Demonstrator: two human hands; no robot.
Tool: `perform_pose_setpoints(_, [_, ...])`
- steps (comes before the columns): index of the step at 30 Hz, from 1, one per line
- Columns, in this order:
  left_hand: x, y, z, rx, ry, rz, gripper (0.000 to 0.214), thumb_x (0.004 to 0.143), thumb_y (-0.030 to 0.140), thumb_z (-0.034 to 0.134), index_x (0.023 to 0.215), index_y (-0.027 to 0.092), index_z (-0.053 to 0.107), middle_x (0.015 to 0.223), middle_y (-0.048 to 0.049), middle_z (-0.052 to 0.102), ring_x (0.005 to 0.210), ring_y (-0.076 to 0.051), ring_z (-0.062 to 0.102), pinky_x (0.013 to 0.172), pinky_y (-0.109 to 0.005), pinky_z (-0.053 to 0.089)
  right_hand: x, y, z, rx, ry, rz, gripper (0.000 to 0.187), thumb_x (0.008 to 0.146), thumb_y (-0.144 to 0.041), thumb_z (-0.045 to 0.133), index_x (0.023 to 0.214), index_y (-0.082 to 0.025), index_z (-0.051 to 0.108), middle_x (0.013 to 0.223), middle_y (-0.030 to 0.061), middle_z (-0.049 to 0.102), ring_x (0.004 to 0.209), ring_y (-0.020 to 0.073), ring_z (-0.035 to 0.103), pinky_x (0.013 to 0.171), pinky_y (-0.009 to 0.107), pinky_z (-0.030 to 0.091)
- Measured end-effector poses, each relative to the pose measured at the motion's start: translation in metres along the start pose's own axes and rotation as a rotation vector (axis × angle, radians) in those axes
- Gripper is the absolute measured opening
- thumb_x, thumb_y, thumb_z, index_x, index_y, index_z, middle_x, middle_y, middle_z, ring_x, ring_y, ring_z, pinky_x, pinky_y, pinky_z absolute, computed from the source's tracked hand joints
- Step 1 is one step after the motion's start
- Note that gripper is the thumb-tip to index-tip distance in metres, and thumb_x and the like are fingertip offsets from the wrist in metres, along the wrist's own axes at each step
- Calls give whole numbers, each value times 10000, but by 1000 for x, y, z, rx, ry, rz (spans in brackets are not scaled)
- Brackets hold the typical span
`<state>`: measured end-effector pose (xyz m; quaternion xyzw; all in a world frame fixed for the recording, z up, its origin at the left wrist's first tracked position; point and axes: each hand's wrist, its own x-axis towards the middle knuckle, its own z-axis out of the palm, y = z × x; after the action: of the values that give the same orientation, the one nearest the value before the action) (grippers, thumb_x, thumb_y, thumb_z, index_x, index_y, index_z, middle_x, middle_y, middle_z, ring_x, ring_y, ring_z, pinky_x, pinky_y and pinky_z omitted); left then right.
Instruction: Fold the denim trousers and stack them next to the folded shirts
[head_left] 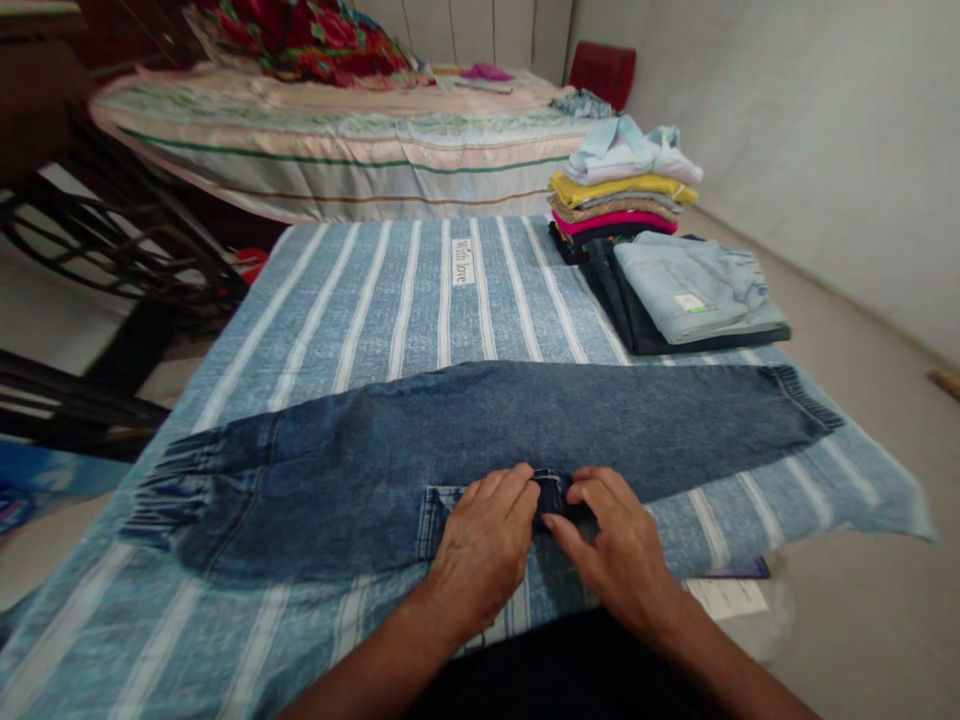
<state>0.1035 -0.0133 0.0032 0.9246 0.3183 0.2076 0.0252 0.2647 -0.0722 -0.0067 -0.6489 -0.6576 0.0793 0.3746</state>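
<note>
A pair of dark blue jeans (360,440), folded lengthwise, lies across the striped cloth (420,290). Its gathered elastic waist is at the left and its elastic cuff at the right. My left hand (487,550) rests on the near edge by a side pocket, fingers curled on the pocket's cloth. Opposite it, my right hand (619,535) grips the pocket flap (551,490) between thumb and fingers. My fingers partly cover the pocket.
Folded light blue jeans (682,285) lie on darker trousers at the back right. Behind them rises a stack of folded clothes (622,190). A bed with a pale cover (337,150) stands beyond, a dark sewing machine stand (97,240) at the left, and a wall (825,150) at the right.
</note>
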Motion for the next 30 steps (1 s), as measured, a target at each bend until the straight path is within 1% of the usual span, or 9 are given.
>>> perform_pose_setpoints(3, [12, 0, -7, -113, -108, -92, 175, 853, 148, 453, 922, 165, 614, 1043, -67, 621, 932, -200, 554, 815, -353, 485, -8, -1, 5, -60, 44, -2, 98, 809, -278, 595, 843, -197, 553, 1024, 109, 599, 967, 241, 560, 818, 411, 483])
perform_pose_setpoints(6, [25, -1, -11, -229, -170, -137, 165, 859, 153, 452, 880, 179, 613, 954, -47, 605, 893, -170, 533, 828, -322, 473, -10, -1, 11, -70, 61, 30, 89, 817, -277, 575, 853, -197, 559, 1042, 116, 598, 985, 249, 560, 819, 427, 485])
perform_pose_setpoints(10, [39, -3, -9, -355, -252, -105, 200, 840, 130, 464, 943, 202, 620, 976, -30, 583, 920, -159, 510, 836, -300, 457, -10, 1, 13, -59, 52, 60, 89, 815, -250, 554, 886, -197, 556, 1062, 120, 591, 1005, 249, 552, 825, 433, 479])
perform_pose_setpoints(15, [48, -10, -6, -413, -347, -60, 191, 848, 156, 462, 860, 215, 643, 975, -26, 563, 913, -153, 507, 803, -281, 444, -9, 0, 13, -36, 56, 71, 102, 814, -236, 548, 911, -204, 553, 1052, 108, 592, 992, 240, 555, 838, 432, 464])
perform_pose_setpoints(19, [50, -14, -6, -475, -352, -58, 189, 860, 165, 454, 786, 194, 625, 958, -27, 568, 914, -151, 508, 802, -270, 433, -9, -4, 14, -27, 75, 82, 112, 812, -239, 569, 913, -200, 540, 1063, 111, 581, 997, 243, 547, 846, 438, 453])
perform_pose_setpoints(24, [50, -15, -6, -498, -305, -53, 193, 870, 168, 447, 784, 185, 620, 913, -29, 561, 889, -150, 505, 797, -270, 424, -8, -4, 14, -9, 91, 100, 102, 817, -249, 560, 904, -199, 544, 1044, 107, 587, 992, 243, 549, 840, 439, 452])
perform_pose_setpoints(27, [51, -18, -6, -503, -318, -13, 212, 879, 178, 440, 768, 182, 621, 835, -24, 556, 841, -146, 505, 764, -265, 421, -7, -2, 13, 14, 87, 102, 74, 820, -235, 541, 885, -201, 556, 1027, 99, 596, 990, 234, 556, 838, 424, 457])
perform_pose_setpoints(30, [52, -21, -5, -521, -336, 7, 222, 883, 188, 436, 769, 186, 626, 800, -20, 559, 822, -143, 508, 748, -262, 419, -6, -1, 13, 38, 80, 125, 74, 822, -224, 528, 879, -209, 573, 1035, 92, 601, 997, 227, 561, 841, 413, 458])
